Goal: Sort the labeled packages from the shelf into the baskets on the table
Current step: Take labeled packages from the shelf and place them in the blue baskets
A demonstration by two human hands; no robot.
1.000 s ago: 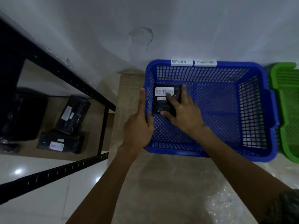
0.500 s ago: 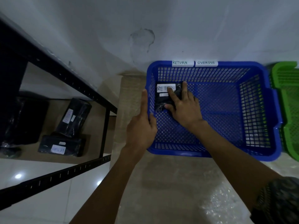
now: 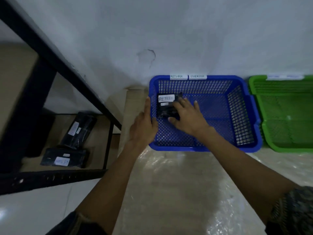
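A: So, from the head camera, which step is this?

B: The set-down, I'd say. A black package (image 3: pixel 166 107) with a white label starting "RET" (the end is hard to read) lies flat in the far left corner of the blue basket (image 3: pixel 203 148) on the table (image 3: pixel 177 184).

A: And the hands?

B: Apart. The right hand (image 3: pixel 188 116) lies over the package's right half, fingers spread and fairly straight, thumb at its near edge. It looks laid on, not clamped. The left hand (image 3: pixel 144 128) is against the basket's left wall, forefinger straight along the outside, thumb at the rim. Whether it truly grips the wall I cannot tell.

A: Is it the right basket?

B: Seems so. The tags on its far rim read RETURN (image 3: pixel 177 76) and OVERDUE (image 3: pixel 197 76). The green basket (image 3: pixel 288 150) stands just beside it on the right, its tags too blurred to read.

A: What comes next?

B: Probably both hands lift clear, then a turn left to the shelf (image 3: pixel 67 70). Two more black packages sit there, a rear one (image 3: pixel 78 129) and a front one (image 3: pixel 65 158). Each label needs reading before a basket is chosen, and the front one's writing is blurred from here.
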